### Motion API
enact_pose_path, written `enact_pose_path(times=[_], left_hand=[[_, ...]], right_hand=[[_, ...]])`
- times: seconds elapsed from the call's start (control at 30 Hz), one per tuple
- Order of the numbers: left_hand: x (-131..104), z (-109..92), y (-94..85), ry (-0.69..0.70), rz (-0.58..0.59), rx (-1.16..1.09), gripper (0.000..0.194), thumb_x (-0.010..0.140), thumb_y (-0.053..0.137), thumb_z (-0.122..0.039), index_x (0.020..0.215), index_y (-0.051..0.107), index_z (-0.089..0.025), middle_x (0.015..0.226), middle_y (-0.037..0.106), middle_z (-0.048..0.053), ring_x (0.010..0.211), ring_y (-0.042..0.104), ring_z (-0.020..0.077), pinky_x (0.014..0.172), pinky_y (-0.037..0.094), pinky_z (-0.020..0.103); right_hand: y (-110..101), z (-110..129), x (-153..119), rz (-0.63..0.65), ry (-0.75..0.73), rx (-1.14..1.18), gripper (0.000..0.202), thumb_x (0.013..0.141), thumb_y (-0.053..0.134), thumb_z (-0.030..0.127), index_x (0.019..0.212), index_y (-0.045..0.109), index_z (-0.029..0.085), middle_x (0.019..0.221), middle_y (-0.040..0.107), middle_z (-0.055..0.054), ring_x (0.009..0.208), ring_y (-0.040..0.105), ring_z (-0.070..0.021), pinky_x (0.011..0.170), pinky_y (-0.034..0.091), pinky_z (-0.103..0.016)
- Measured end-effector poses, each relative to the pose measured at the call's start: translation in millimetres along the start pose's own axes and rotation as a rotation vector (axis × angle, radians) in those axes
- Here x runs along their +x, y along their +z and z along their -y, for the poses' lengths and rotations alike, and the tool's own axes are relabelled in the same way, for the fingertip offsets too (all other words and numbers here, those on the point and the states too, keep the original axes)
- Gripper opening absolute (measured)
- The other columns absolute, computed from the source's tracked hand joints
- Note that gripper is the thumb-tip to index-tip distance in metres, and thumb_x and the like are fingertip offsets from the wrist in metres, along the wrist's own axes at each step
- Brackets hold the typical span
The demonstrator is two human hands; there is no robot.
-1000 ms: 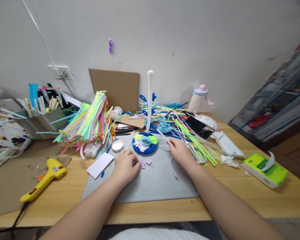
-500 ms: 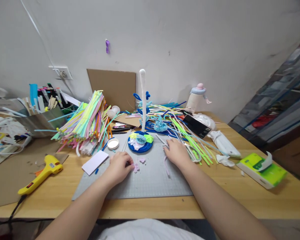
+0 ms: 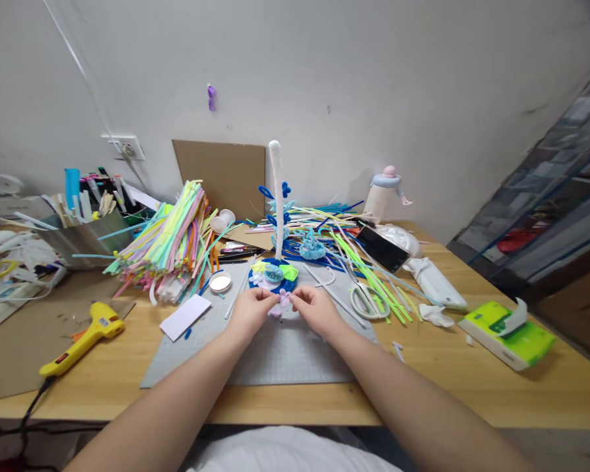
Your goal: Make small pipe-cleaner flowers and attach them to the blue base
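Note:
A small pale pink pipe-cleaner flower (image 3: 284, 298) is pinched between my left hand (image 3: 250, 313) and my right hand (image 3: 318, 309), which meet above the grey cutting mat (image 3: 295, 364). Thumb and forefinger of each hand close on opposite sides of it. Just below the flower lies another pink piece (image 3: 276, 312), partly hidden. Behind the fingers stands a round blue base (image 3: 291, 285) carrying yellow, green, white and light blue fuzzy shapes. A tall white fuzzy post (image 3: 277, 196) rises behind that base, with blue loops and flowers beside it.
Scissors (image 3: 368, 303) and green pipe cleaners (image 3: 358, 272) lie to the right, near a phone (image 3: 383, 249) and tissue pack (image 3: 509, 334). Leftward are a white card (image 3: 185, 316), a round white-filled lid (image 3: 220, 282), a pipe-cleaner bundle (image 3: 172, 236) and a yellow glue gun (image 3: 86, 335).
My right hand has moved left from beside the scissors to join my left hand. The pink flower has been lifted off the mat, and both hands now hold it.

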State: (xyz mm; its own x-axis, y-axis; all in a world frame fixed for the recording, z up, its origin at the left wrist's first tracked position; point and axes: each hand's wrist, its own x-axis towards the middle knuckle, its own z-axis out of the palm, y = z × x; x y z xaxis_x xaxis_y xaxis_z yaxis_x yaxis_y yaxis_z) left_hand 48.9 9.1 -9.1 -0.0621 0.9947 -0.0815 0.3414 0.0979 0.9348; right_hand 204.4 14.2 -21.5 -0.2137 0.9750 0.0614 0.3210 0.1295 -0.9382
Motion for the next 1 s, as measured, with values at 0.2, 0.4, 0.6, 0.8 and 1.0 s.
enact_pose_path(times=[0.2,0.4,0.6,0.8,1.0], left_hand=[[-3.3,6.7,1.7,-0.006,-0.022,0.012,0.029,0.066,0.059,-0.044,0.062,0.056,-0.015,0.041,0.045,-0.006,0.036,0.036,0.0072,0.041,0.027,0.021],[-7.6,11.0,-7.7,0.066,0.012,0.160,0.034,0.074,0.047,-0.050,0.066,0.056,-0.017,0.043,0.048,-0.005,0.039,0.043,0.0103,0.044,0.030,0.022],[-11.3,19.5,-18.5,0.124,0.121,0.366,0.029,0.071,0.054,-0.045,0.063,0.057,-0.018,0.051,0.057,-0.001,0.041,0.048,0.0118,0.045,0.028,0.023],[-11.5,20.2,-21.5,0.151,0.194,0.483,0.023,0.072,0.055,-0.041,0.068,0.058,-0.019,0.060,0.061,0.000,0.048,0.053,0.0127,0.048,0.031,0.022],[-13.5,19.8,-23.3,0.137,0.169,0.534,0.024,0.073,0.056,-0.039,0.087,0.056,-0.020,0.059,0.061,-0.001,0.046,0.054,0.0132,0.049,0.032,0.023]], right_hand=[[6.9,-7.9,3.1,0.073,0.127,0.155,0.016,0.073,0.056,0.033,0.068,0.052,0.018,0.054,0.056,0.004,0.035,0.041,-0.0062,0.035,0.030,-0.018],[3.6,-8.6,12.8,0.091,0.283,0.228,0.024,0.073,0.056,0.037,0.062,0.048,0.018,0.047,0.050,0.006,0.030,0.037,-0.0041,0.028,0.020,-0.015],[-1.8,-2.9,33.7,0.141,0.397,0.238,0.026,0.069,0.062,0.037,0.059,0.049,0.016,0.046,0.049,0.006,0.029,0.036,-0.0027,0.026,0.015,-0.014],[4.0,-4.3,39.0,0.137,0.437,0.171,0.029,0.069,0.062,0.036,0.054,0.051,0.015,0.032,0.041,0.007,0.023,0.030,-0.0032,0.024,0.013,-0.015],[8.5,-8.7,36.5,0.089,0.411,0.156,0.026,0.071,0.057,0.034,0.054,0.047,0.017,0.031,0.041,0.008,0.024,0.034,-0.0044,0.025,0.012,-0.015]])
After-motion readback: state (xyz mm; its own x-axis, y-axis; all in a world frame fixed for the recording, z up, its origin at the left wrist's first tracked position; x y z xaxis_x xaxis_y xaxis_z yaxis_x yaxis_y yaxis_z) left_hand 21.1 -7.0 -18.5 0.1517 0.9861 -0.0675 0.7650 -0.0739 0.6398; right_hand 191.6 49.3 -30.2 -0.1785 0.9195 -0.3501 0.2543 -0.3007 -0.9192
